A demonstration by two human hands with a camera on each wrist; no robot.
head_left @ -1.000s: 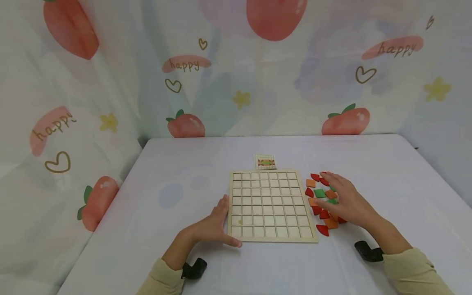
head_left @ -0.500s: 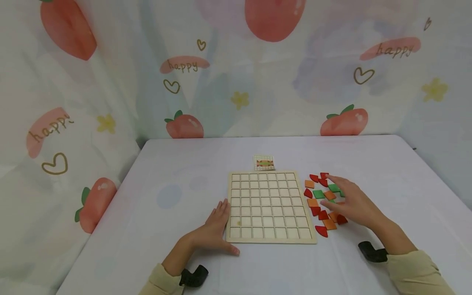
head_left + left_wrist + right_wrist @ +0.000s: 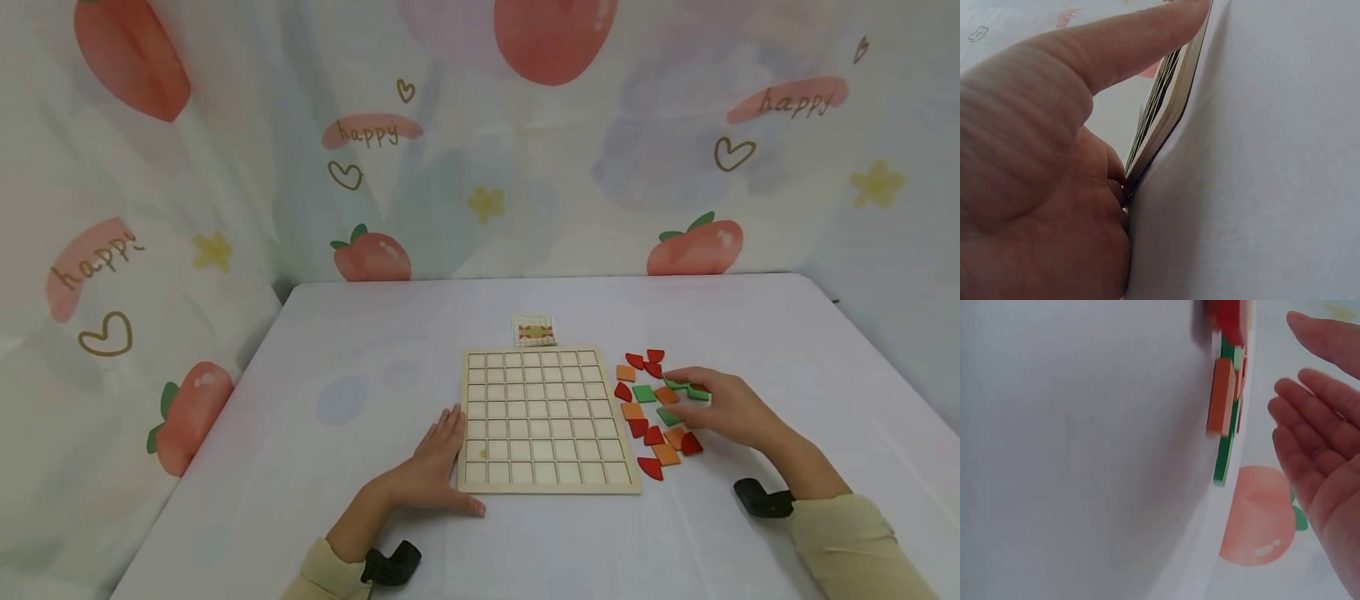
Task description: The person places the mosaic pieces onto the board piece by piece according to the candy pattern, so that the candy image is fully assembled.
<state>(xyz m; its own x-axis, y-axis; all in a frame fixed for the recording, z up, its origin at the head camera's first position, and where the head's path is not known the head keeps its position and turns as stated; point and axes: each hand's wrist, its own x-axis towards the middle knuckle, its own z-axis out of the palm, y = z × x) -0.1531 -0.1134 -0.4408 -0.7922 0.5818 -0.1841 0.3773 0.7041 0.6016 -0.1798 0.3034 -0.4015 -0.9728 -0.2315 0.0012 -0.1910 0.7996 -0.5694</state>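
A pale wooden grid board [image 3: 551, 489] lies flat on the white table. My left hand [image 3: 427, 475] rests at its lower left corner, fingers straight along the left edge and thumb by the front edge. The left wrist view shows the thumb [image 3: 1141, 40] against the board's side. To the right of the board lie loose tiles: green squares [image 3: 643, 393], orange squares [image 3: 626, 373] and red quarter-round pieces [image 3: 650, 468]. Over the green ones hovers my right hand [image 3: 735, 408], thumb and fingers apart. In the right wrist view nothing shows between its fingers, above an orange tile [image 3: 1220, 397].
A small pattern card [image 3: 534, 332] with a red, orange and green design lies just beyond the board's back edge. Behind the white table [image 3: 360, 333] hangs a printed cloth [image 3: 547, 167]. Black bands [image 3: 393, 564] sit at both wrists.
My right hand has shifted slightly right, uncovering more tiles, and its fingers have drawn closer over the green pieces. The left hand stays at the board's corner. The head view has drifted slightly.
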